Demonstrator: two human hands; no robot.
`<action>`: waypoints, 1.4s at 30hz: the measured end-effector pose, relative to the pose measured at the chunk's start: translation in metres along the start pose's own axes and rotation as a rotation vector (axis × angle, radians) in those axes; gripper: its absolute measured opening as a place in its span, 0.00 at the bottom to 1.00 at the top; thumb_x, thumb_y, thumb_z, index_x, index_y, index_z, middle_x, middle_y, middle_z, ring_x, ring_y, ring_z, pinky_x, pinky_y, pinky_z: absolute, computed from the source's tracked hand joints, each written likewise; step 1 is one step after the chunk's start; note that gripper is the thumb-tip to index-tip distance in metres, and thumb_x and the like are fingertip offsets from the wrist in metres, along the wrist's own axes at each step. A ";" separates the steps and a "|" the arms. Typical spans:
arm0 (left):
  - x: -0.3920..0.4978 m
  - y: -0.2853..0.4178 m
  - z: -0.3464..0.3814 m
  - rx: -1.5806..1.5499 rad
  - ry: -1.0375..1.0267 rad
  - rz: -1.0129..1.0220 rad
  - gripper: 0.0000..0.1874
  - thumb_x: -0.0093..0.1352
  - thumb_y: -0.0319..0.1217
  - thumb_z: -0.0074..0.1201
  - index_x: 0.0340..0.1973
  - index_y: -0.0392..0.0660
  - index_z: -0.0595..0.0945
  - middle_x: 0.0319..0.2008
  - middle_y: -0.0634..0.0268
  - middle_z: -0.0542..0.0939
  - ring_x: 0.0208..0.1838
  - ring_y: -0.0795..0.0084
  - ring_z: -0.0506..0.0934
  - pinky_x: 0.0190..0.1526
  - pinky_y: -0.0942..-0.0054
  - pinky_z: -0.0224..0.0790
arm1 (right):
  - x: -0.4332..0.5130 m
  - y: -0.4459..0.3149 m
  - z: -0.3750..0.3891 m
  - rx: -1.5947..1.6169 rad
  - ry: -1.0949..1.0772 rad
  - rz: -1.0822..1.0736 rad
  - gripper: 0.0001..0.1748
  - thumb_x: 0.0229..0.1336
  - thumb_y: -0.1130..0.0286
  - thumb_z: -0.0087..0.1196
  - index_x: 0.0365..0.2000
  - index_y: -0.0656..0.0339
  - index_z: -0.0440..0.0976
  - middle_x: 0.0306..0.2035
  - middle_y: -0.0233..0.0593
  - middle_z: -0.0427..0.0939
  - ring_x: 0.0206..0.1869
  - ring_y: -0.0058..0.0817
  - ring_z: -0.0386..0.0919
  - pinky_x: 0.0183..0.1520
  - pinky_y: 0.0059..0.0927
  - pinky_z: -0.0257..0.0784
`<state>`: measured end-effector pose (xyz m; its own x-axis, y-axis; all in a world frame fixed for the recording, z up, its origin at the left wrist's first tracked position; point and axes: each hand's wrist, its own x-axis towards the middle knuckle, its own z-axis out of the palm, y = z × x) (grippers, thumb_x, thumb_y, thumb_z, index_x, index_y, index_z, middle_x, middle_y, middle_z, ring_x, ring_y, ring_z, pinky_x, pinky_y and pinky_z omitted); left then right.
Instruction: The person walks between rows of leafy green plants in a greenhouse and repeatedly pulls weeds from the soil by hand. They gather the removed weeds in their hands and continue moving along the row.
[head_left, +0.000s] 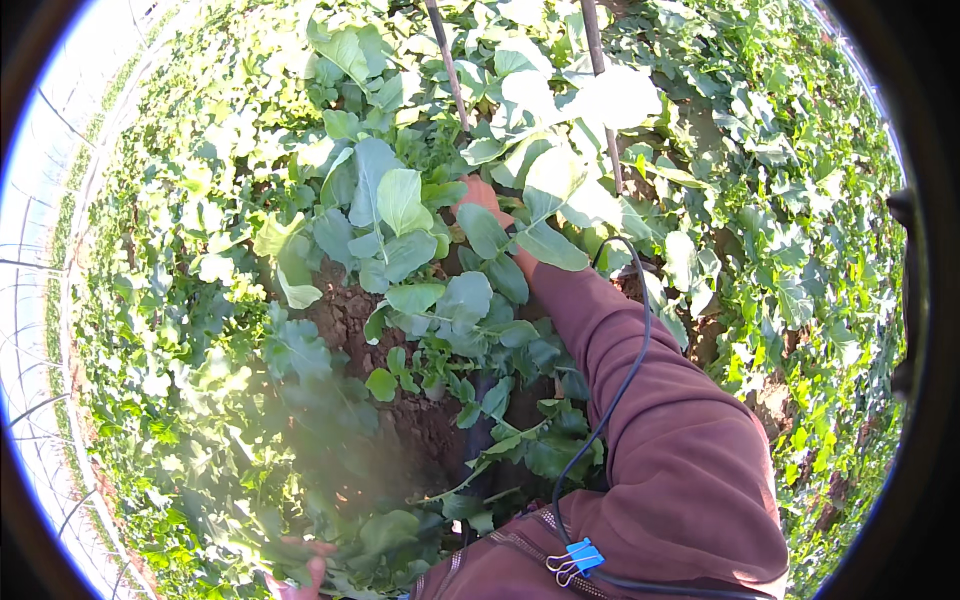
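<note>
Dense leafy green plants with broad rounded leaves grow from brown soil before me. My right hand reaches in among them near the upper middle, low between the stems. Leaves cover its fingers, so what it touches is hidden. At the lower left my left hand is partly in view, palm side up, beside a bunch of lobed leaves; the leaves overlap it and its grip is unclear. A maroon sleeve covers my right arm.
Two thin dark poles, one left and one right, stand among the plants ahead. A black cable runs along my sleeve to a blue binder clip on the jacket. A pale netted or wire-ribbed edge curves along the far left.
</note>
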<state>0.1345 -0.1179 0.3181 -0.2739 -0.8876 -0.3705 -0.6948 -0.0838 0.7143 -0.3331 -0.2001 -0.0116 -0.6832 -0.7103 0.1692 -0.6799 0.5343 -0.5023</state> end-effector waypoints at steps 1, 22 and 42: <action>0.000 0.000 0.000 -0.010 0.000 -0.006 0.06 0.64 0.24 0.48 0.33 0.38 0.79 0.32 0.66 0.76 0.35 0.72 0.68 0.41 0.74 0.60 | 0.004 0.001 -0.004 0.096 -0.070 0.007 0.19 0.41 0.63 0.54 0.36 0.62 0.71 0.36 0.48 0.73 0.37 0.45 0.75 0.36 0.41 0.72; -0.001 -0.002 -0.003 -0.097 0.020 -0.052 0.06 0.60 0.20 0.50 0.33 0.39 0.77 0.30 0.69 0.75 0.30 0.78 0.68 0.32 0.80 0.59 | -0.008 0.026 -0.012 0.326 -0.310 -0.136 0.28 0.49 0.62 0.53 0.52 0.60 0.62 0.50 0.43 0.68 0.51 0.38 0.69 0.51 0.37 0.66; 0.003 -0.050 -0.007 -0.420 0.131 0.061 0.26 0.50 0.30 0.66 0.40 0.37 0.69 0.23 0.62 0.75 0.30 0.65 0.75 0.39 0.66 0.67 | -0.015 0.094 0.028 0.855 -0.533 -0.368 0.24 0.56 0.68 0.46 0.54 0.61 0.61 0.52 0.46 0.67 0.53 0.38 0.67 0.53 0.33 0.63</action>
<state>0.1733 -0.1193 0.2859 -0.2007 -0.9442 -0.2612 -0.3424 -0.1822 0.9217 -0.3795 -0.1521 -0.0847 -0.1289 -0.9812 0.1434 -0.2665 -0.1050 -0.9581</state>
